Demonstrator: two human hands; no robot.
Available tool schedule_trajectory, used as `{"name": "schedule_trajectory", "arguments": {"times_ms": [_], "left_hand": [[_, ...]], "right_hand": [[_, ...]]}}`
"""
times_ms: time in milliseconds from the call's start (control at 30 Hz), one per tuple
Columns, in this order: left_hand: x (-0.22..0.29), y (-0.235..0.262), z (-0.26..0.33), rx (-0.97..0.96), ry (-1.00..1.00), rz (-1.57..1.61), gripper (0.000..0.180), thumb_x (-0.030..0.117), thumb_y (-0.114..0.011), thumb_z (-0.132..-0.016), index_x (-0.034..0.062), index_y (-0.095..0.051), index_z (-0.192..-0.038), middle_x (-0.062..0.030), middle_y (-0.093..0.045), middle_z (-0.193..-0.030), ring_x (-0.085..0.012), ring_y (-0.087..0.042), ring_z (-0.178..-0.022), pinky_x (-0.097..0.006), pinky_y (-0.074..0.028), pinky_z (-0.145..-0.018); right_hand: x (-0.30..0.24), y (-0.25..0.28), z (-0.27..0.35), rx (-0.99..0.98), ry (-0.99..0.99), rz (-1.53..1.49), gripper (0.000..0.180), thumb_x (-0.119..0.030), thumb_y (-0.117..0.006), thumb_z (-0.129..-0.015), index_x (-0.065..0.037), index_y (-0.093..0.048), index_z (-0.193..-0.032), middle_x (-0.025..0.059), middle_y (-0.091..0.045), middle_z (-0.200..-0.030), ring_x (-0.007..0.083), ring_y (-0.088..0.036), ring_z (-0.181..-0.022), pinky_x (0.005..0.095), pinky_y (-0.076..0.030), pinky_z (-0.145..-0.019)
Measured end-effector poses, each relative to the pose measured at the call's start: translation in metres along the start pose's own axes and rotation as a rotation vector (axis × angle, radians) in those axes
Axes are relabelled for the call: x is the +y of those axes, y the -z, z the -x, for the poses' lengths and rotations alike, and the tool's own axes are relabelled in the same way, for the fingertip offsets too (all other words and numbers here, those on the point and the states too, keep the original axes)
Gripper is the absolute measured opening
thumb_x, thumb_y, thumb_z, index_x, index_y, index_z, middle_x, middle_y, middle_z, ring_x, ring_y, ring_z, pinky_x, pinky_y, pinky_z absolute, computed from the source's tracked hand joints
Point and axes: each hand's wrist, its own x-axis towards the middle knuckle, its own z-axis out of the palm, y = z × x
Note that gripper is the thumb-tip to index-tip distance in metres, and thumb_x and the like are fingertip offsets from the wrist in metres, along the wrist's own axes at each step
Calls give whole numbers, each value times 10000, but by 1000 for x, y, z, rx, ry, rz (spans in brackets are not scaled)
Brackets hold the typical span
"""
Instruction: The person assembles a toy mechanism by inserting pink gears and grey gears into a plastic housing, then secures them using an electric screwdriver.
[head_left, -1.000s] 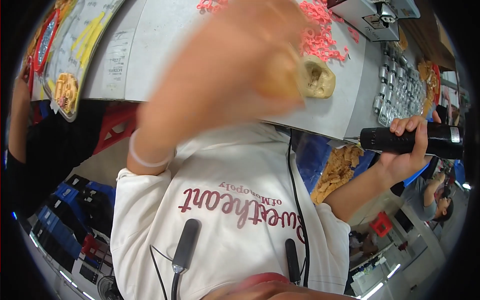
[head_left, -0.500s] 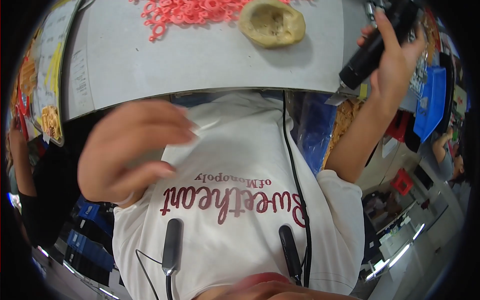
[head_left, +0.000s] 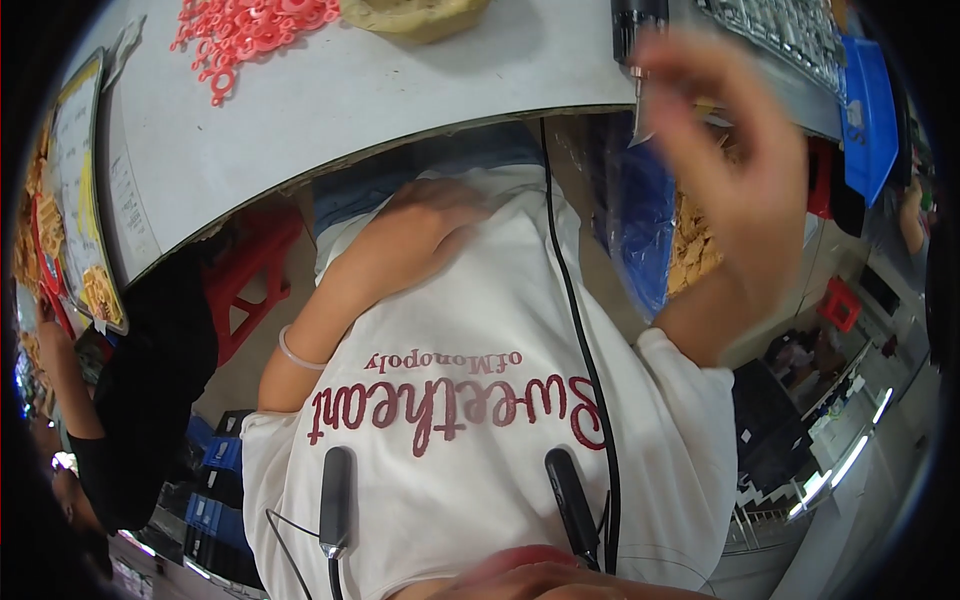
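Observation:
My right hand [head_left: 735, 140], smeared by motion, hovers near the table's front edge with thumb and fingers apart. Just beyond its fingertips is a black cylindrical hand tool [head_left: 637, 25], its thin metal blade [head_left: 641, 122] pointing over the edge toward me. My left hand [head_left: 430, 215] lies on the lower part of my white shirt, fingers stretched out and slightly blurred, nothing visible in it. On the table [head_left: 300, 130] are a heap of pink ring-shaped plastic pieces [head_left: 262, 35] and a yellowish hollowed lump [head_left: 415, 18], partly cut off by the upper edge.
A blue tray [head_left: 868, 120] and rows of shiny metal parts [head_left: 785, 35] sit at the right. Below the table's edge, a blue bag [head_left: 640, 220] stands beside tan pieces [head_left: 692, 240]. A red stool [head_left: 255, 280] and another person's arm [head_left: 65, 385] are at left.
My right hand has let go of the black tool, which now sits farther left at the table edge. My left hand has moved from the air down onto my shirt. The view has shifted.

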Motion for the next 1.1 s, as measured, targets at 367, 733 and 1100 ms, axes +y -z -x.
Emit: {"name": "schedule_trajectory", "arguments": {"times_ms": [367,733,1100], "left_hand": [[0,-9,9,-180,-3,62,278,247,-640,-904,93,-700,-1127,-84,-596,-1326,-326,-474,-1307,-459,-345,-1099],[-12,9,4,59,144,-232,377,329,-595,-940,151,-636,-1269,-115,-590,-1330,-340,-559,-1197,-430,-434,-1019],[26,50,19,23,347,-319,411,174,-644,-890,91,-601,-1290,-159,-574,-1334,-375,-538,-1202,-431,-424,-1020]], "right_hand": [[111,-159,122,-434,-56,-489,419,-215,-625,-914,-94,-605,-1315,148,-478,-1468,299,-418,-1383,402,-331,-1124],[119,-131,132,-209,-424,-119,459,-223,-661,-876,-69,-597,-1304,188,-568,-1346,348,-570,-1205,357,-454,-1004],[84,-84,121,-289,-421,-2,408,-224,-664,-867,-52,-620,-1235,161,-626,-1214,359,-598,-1118,410,-480,-943]]}}
